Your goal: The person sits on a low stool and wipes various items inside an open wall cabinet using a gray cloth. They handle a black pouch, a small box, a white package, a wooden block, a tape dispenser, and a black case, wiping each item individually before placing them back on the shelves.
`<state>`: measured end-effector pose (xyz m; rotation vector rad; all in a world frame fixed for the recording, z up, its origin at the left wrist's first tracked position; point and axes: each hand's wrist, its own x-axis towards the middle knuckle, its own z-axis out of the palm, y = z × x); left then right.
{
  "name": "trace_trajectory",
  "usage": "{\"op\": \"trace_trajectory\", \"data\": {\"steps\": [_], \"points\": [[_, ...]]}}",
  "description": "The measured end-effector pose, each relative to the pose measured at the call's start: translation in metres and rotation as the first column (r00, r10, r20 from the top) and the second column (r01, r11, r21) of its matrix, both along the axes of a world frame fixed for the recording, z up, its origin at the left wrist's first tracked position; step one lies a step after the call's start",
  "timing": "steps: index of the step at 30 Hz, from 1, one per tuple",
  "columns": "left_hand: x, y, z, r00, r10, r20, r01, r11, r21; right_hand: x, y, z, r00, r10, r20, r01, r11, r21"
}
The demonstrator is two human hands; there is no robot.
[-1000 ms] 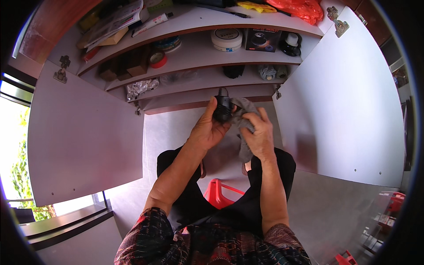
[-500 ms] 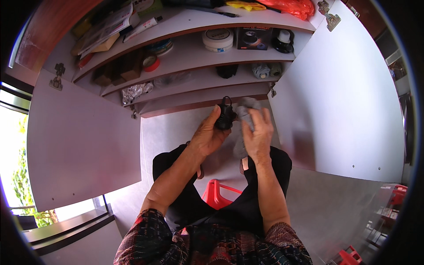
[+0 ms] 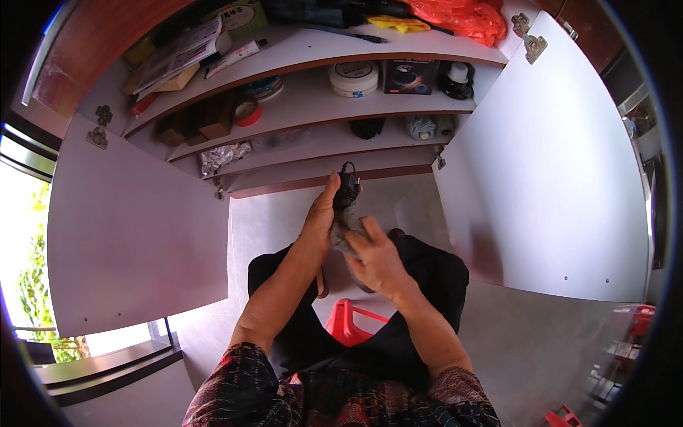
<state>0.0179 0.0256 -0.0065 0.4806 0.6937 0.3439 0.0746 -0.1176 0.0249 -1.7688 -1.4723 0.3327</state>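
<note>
My left hand (image 3: 321, 217) is closed around a small black power adapter (image 3: 347, 192), held upright in front of the cabinet. A short loop of black cord stands out of its top, and a plug part shows at its right side. In my right hand (image 3: 377, 257) is a grey cloth (image 3: 346, 222), pressed against the adapter's lower end, just below the left hand's fingers. Part of the cloth is hidden behind the right hand's fingers. Both hands are close together above my knees.
An open cabinet has its left door (image 3: 135, 235) and right door (image 3: 548, 171) swung toward me on either side. Its shelves (image 3: 306, 107) hold a white tub (image 3: 353, 78), a dark box (image 3: 410, 76), red tape (image 3: 247, 112) and a red bag (image 3: 459, 20). A red stool (image 3: 346, 322) shows between my legs.
My right hand has moved left and down with the grey cloth, bringing it against the adapter's lower end. My left hand has shifted slightly left with the adapter, which is turned.
</note>
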Motion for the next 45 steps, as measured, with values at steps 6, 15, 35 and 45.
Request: {"op": "trace_trajectory", "data": {"steps": [6, 15, 35, 45], "points": [[0.003, -0.006, 0.009, 0.976, 0.037, 0.217, -0.018, 0.996, -0.089, 0.037, -0.001, 0.008, 0.778, -0.398, -0.486, 0.436, 0.899, -0.039], [0.011, -0.029, 0.022, 0.997, 0.054, 0.053, -0.061, 0.988, 0.14, 0.007, 0.002, 0.003, 0.986, -0.169, 0.001, 0.169, 0.984, 0.063], [0.017, -0.038, 0.005, 0.961, 0.263, 0.092, -0.258, 0.718, 0.646, 0.018, 0.002, -0.008, -0.046, -0.061, -0.997, 0.136, 0.988, -0.067], [0.033, 0.054, 0.008, 0.774, 0.601, 0.201, -0.453, 0.304, 0.838, 0.049, -0.014, 0.035, 0.17, 0.105, -0.98, 0.14, 0.982, 0.13]]}}
